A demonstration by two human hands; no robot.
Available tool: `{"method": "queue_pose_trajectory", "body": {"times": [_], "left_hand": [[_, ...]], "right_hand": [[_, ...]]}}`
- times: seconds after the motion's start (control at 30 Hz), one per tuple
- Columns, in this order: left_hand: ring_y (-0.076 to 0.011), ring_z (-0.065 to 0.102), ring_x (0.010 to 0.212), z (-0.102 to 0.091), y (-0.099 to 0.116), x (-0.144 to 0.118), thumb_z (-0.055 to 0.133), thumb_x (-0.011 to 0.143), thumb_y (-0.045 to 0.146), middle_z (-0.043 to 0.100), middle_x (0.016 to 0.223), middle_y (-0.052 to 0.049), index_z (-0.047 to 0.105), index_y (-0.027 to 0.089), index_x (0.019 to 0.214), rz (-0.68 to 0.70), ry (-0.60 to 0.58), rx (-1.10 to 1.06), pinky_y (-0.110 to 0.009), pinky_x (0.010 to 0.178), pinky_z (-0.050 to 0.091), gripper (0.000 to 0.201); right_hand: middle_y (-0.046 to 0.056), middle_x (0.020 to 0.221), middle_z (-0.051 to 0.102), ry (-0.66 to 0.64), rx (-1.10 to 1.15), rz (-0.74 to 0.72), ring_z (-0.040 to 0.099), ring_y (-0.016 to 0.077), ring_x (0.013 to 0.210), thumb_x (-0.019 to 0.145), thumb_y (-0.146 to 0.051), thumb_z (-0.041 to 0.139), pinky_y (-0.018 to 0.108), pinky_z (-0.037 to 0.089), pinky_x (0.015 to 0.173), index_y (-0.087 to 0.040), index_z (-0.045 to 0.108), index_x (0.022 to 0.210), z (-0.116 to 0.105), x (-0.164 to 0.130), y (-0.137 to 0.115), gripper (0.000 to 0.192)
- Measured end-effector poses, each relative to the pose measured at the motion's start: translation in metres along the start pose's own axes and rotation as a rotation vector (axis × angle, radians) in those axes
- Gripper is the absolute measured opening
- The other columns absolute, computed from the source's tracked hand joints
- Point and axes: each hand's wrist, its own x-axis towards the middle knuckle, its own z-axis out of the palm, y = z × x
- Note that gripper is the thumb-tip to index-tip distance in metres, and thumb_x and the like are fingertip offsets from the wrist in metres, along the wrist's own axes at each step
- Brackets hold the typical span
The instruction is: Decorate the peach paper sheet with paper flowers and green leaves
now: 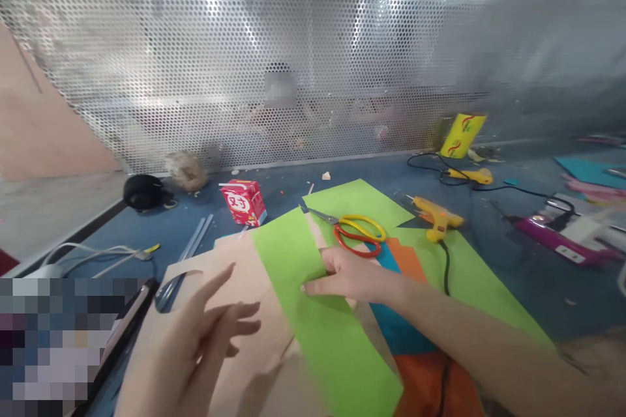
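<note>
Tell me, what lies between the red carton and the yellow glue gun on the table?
In the head view, between the red carton and the glue gun lie a green paper sheet and scissors resting on it.

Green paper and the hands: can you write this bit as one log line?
right hand: pressing green paper flat | left hand: open above beige paper | scissors: lying beyond | glue gun: idle on table
</note>
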Motion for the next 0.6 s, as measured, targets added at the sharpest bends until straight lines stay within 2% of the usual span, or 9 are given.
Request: {"method": "queue_pose_trajectory", "body": {"times": [0.07, 0.17, 0.27, 0.37, 0.47, 0.53, 0.6], "left_hand": [[-0.0194, 0.067, 0.068, 0.007, 0.015, 0.003, 0.064, 0.068, 0.048, 0.072, 0.082, -0.004, 0.051, 0.025, 0.121, 0.039, -0.079, 0.036, -0.024, 0.056, 0.054, 0.059], [-0.0131, 0.060, 0.057, 0.020, 0.028, 0.002, 0.065, 0.070, 0.038, 0.068, 0.070, 0.000, 0.047, 0.023, 0.121, 0.042, -0.095, -0.115, -0.019, 0.050, 0.047, 0.056], [-0.0110, 0.054, 0.050, 0.030, 0.028, 0.002, 0.067, 0.068, 0.033, 0.063, 0.060, 0.003, 0.056, 0.019, 0.107, -0.013, -0.086, -0.249, -0.018, 0.046, 0.044, 0.042], [-0.0102, 0.052, 0.047, 0.029, 0.021, 0.007, 0.069, 0.067, 0.034, 0.061, 0.056, 0.003, 0.061, 0.017, 0.087, -0.042, -0.080, -0.302, -0.018, 0.043, 0.044, 0.028], [-0.0080, 0.048, 0.042, 0.022, 0.016, 0.014, 0.074, 0.061, 0.035, 0.056, 0.052, 0.005, 0.060, 0.016, 0.076, -0.102, 0.022, -0.434, -0.017, 0.038, 0.041, 0.027], [-0.0075, 0.049, 0.044, 0.019, 0.016, 0.016, 0.076, 0.059, 0.035, 0.057, 0.055, 0.006, 0.060, 0.018, 0.076, -0.131, 0.177, -0.544, -0.015, 0.037, 0.040, 0.029], [-0.0072, 0.051, 0.047, 0.018, 0.016, 0.015, 0.075, 0.060, 0.036, 0.061, 0.060, 0.006, 0.061, 0.021, 0.084, -0.129, 0.301, -0.610, -0.014, 0.039, 0.041, 0.031]], "right_hand": [[0.001, 0.081, 0.070, -0.050, -0.021, 0.007, 0.065, 0.0137, 0.074, 0.065, -0.032, 0.074, 0.026, 0.050, 0.074, -0.016, 0.068, 0.094, -0.001, 0.000, 0.002, 0.033], [0.002, 0.082, 0.070, -0.173, -0.129, 0.030, 0.065, 0.0137, 0.075, 0.069, -0.024, 0.069, 0.024, 0.049, 0.071, -0.015, 0.069, 0.096, 0.000, -0.002, 0.004, 0.029], [0.002, 0.086, 0.070, -0.252, -0.179, 0.075, 0.065, 0.0160, 0.080, 0.068, -0.025, 0.069, 0.024, 0.048, 0.072, -0.015, 0.069, 0.095, 0.002, -0.006, 0.004, 0.029], [0.005, 0.095, 0.069, -0.250, -0.117, 0.068, 0.065, 0.0192, 0.088, 0.063, -0.026, 0.075, 0.027, 0.048, 0.075, -0.016, 0.066, 0.101, 0.002, -0.009, 0.001, 0.040], [0.006, 0.102, 0.067, -0.229, -0.091, 0.022, 0.062, 0.0195, 0.096, 0.062, -0.020, 0.076, 0.027, 0.048, 0.078, -0.017, 0.061, 0.111, 0.000, -0.008, -0.001, 0.051], [0.005, 0.098, 0.068, -0.220, -0.079, 0.031, 0.064, 0.0164, 0.091, 0.065, -0.017, 0.072, 0.025, 0.049, 0.076, -0.017, 0.061, 0.111, -0.001, -0.005, 0.000, 0.047], [0.003, 0.092, 0.069, -0.201, -0.049, 0.041, 0.065, 0.0135, 0.083, 0.066, -0.017, 0.071, 0.023, 0.049, 0.073, -0.017, 0.064, 0.107, -0.001, -0.002, 0.004, 0.041]]}}
